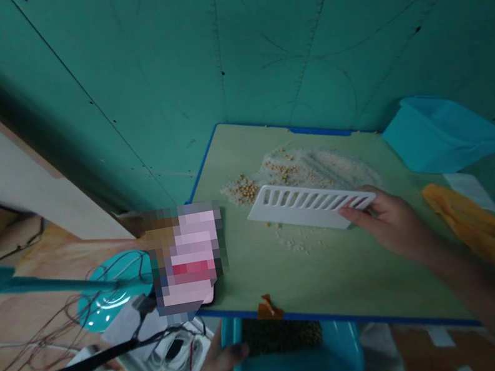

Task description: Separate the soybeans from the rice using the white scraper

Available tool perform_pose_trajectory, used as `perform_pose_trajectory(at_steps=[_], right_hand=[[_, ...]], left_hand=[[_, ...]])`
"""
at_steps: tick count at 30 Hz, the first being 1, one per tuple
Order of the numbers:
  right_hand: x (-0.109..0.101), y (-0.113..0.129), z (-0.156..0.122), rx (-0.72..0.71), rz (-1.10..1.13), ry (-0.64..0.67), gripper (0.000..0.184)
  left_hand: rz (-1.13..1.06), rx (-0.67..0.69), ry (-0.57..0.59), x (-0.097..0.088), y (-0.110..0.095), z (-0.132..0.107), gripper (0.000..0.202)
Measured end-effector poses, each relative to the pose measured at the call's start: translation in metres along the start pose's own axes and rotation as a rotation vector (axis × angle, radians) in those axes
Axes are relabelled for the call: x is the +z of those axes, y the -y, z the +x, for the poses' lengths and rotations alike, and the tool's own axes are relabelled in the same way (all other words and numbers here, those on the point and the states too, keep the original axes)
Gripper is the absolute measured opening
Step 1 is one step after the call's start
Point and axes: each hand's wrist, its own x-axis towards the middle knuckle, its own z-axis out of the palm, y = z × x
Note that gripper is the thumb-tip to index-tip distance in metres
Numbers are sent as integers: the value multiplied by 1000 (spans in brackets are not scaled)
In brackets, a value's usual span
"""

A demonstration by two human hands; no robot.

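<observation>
My right hand grips the right end of a white slotted plastic scraper that lies on a pale green board with a blue edge. Just beyond the scraper lies a spread of white grains and yellowish beans. A few grains lie loose on the near side of it. My left hand holds the left rim of a blue tray below the board's near edge. The tray has dark beans in it.
A teal cutting mat covers the surface behind the board. A blue cloth and an orange cloth lie at the right. At the left are a teal dish, tangled wires and a black strap. Orange tape sticks at the board's front edge.
</observation>
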Motion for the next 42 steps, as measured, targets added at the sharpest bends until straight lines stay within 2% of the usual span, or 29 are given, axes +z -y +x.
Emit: perform_pose_trajectory(at_steps=[6, 10, 14, 23, 25, 32, 42], right_hand=[[-4, 3, -5, -5, 6, 84, 18], [-8, 5, -10, -22, -30, 132, 16], [-10, 6, -17, -52, -41, 179, 18], [-12, 5, -35, -73, -32, 237, 21], [-13, 4, -37, -69, -28, 228, 20], [-14, 7, -34, -2, 6, 51, 16], [-9, 5, -41, -4, -48, 137, 16]], left_hand=[[-10, -20, -1, -2, 1, 1, 63], [40, -37, -85, 0, 0, 1, 55], [71, -50, -117, 2, -1, 0, 48], [67, 15, -60, 9, -1, -1, 48], [62, 18, -42, 7, 1, -1, 49], [75, 15, -43, 8, 1, -2, 48], [97, 18, -13, 2, 4, 1, 49]])
